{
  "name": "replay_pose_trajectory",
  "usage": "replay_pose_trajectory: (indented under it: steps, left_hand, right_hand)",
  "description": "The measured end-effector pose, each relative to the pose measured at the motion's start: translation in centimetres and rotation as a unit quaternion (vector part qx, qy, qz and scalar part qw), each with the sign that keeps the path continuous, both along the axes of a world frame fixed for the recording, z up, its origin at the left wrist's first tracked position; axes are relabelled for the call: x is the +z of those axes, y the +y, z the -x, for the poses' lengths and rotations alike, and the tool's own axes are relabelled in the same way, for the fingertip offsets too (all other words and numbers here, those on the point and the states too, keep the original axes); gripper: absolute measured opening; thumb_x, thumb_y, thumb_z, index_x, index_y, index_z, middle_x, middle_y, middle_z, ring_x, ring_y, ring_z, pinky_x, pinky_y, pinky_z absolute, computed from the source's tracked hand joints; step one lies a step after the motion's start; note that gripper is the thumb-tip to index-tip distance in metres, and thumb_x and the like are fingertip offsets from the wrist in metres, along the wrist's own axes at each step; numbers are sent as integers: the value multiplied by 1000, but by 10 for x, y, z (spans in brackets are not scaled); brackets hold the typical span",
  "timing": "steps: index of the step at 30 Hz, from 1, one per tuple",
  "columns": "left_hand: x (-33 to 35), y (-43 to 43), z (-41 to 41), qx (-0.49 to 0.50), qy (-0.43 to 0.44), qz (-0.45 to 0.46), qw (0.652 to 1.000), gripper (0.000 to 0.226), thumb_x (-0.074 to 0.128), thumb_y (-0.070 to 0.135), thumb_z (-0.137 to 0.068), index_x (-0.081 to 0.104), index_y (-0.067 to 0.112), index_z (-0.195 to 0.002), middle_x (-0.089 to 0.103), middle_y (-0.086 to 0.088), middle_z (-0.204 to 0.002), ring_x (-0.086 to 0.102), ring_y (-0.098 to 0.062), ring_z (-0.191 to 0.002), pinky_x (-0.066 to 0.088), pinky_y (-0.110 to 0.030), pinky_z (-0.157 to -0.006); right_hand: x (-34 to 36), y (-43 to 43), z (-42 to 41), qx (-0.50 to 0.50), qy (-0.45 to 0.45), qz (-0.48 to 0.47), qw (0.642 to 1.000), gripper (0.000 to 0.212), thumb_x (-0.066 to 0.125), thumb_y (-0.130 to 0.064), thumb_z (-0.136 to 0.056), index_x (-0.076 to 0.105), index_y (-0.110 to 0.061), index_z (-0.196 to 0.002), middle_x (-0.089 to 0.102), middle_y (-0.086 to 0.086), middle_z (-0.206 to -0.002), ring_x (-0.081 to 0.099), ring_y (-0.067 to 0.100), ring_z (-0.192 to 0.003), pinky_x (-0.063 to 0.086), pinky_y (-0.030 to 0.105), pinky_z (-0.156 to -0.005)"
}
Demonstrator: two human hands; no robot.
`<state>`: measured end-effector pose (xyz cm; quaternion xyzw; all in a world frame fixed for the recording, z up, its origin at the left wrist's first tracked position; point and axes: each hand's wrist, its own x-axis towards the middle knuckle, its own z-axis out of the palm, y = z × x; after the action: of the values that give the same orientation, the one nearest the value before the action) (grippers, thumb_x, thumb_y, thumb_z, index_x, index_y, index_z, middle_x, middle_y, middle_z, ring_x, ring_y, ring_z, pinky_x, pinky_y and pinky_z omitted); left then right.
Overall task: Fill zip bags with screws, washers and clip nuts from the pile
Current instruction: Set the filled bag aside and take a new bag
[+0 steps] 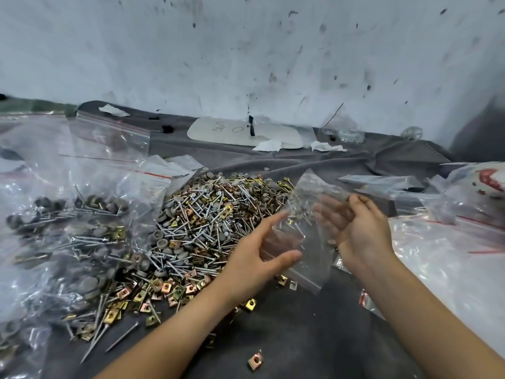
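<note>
A large pile [207, 222] of silver screws, grey washers and gold and copper clip nuts lies on the grey cloth [287, 337] in the middle. Just right of it I hold a small clear zip bag [311, 266] upright above the cloth, with a few screws showing inside it. My left hand [254, 261] holds the bag's left side between thumb and fingers. My right hand [360, 231] holds its right side, the thumb curled over the upper edge; its fingers show blurred through the plastic.
Filled clear bags [68, 228] of the same hardware are heaped at the left. Empty red-striped zip bags [451, 255] lie at the right. A loose clip nut [255, 359] and single screws sit near me. A white card [240, 131] and paper scraps lie by the stained wall.
</note>
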<state>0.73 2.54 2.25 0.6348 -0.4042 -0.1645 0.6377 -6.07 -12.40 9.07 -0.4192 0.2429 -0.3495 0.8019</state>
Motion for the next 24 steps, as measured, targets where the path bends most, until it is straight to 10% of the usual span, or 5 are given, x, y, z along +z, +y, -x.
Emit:
replay_pose_trajectory:
  steps: [5, 9, 13, 16, 24]
  left_hand:
    - [7, -1, -3, -25, 79, 1, 997, 22, 66, 1, -85, 65, 7, -106, 69, -5, -81, 65, -11, -63, 53, -21, -61]
    - [8, -3, 0, -39, 106, 30, 993, 21, 64, -9, -84, 67, 8, -96, 68, -3, -82, 63, -7, -73, 52, -18, -68]
    - [11, -1, -5, -24, 129, 58, 990, 22, 70, -2, -78, 68, 13, -94, 70, 4, -74, 65, -6, -72, 52, -17, -69]
    - [11, 4, -13, -34, 127, 52, 990, 39, 73, 11, -71, 66, 17, -109, 71, 0, -80, 68, -11, -78, 53, -20, -72]
    - [7, 5, -11, -18, 121, 43, 992, 43, 73, 15, -72, 62, 21, -113, 71, -1, -78, 68, -13, -75, 55, -21, -64]
  right_hand:
    - [0, -6, 2, -57, 2, -104, 993, 11, 35, -13, -103, 45, -8, -103, 71, 15, -70, 71, 24, -61, 54, 30, -56]
    - [-4, -16, 4, -92, 43, -90, 991, 15, 39, -12, -101, 49, -12, -90, 68, 15, -91, 70, 19, -56, 56, 35, -61]
    - [-13, -24, -1, -119, 154, 58, 979, 10, 50, -6, -92, 51, -16, -90, 57, 7, -93, 56, 14, -64, 47, 23, -45]
    - [-19, -29, 0, -121, 219, 290, 924, 13, 58, -5, -88, 52, -15, -94, 57, -2, -89, 53, 9, -75, 53, 24, -67]
    - [-17, -1, 5, 227, 162, 486, 828, 20, 73, -29, -77, 64, -12, -73, 63, -3, -60, 57, 5, -56, 46, 18, -57]
